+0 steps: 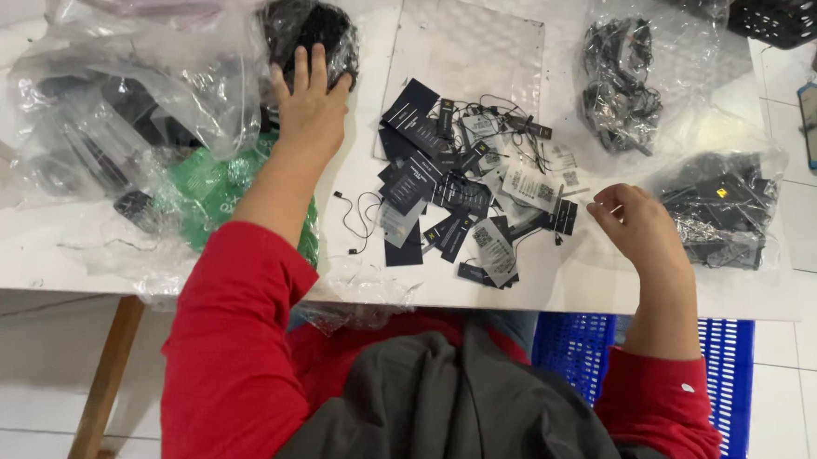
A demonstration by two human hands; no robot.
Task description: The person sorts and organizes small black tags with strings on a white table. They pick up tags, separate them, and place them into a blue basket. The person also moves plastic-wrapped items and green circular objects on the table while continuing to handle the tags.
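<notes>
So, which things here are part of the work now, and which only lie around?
In use:
- left hand on a clear bag of black items
- right hand, fingers curled, beside the pile of dark hang tags

Lying about:
- bag of black cords
- green packet in plastic
- blue crate under the table

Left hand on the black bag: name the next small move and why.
Probably draw the bag of black pieces toward the tag pile. The left hand lies flat on it, at full reach, while the right hand waits curled beside the tags.
</notes>
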